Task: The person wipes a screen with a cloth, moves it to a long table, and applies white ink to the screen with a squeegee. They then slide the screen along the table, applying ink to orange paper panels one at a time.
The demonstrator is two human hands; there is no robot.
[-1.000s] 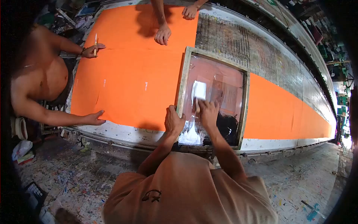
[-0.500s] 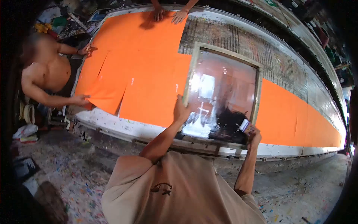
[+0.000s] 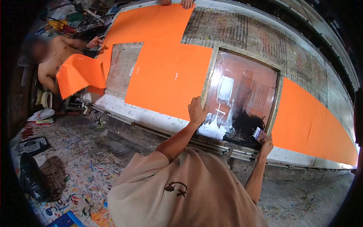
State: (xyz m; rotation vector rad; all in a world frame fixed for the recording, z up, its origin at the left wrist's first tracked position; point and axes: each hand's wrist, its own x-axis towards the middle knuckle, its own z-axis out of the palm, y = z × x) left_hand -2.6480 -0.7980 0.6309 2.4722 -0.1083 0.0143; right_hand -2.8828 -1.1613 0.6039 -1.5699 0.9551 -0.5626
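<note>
A wooden-framed printing screen (image 3: 280,92) lies over the long table, white and black ink smeared across the near part of its mesh. My left hand (image 3: 197,111) grips the screen's left rail near the front corner. At the lower right, my right hand (image 3: 266,145) is closed around a small flat scraper (image 3: 258,134) with a pale face, right beside the black ink (image 3: 246,124). Orange sheets lie on both sides: one sheet (image 3: 172,77) by my left hand, others (image 3: 308,121) to the right.
At the left, a co-worker (image 3: 56,56) is behind a lifted, curling orange sheet (image 3: 81,73). Another person's hands (image 3: 177,3) rest at the table's far edge. The paint-spattered floor (image 3: 87,166) holds a black plastic bag (image 3: 34,178).
The co-worker at left has pulled an orange sheet up off the table, baring grey surface. The far person's hands have drawn back to the edge. My hands keep their holds as the view shifts.
</note>
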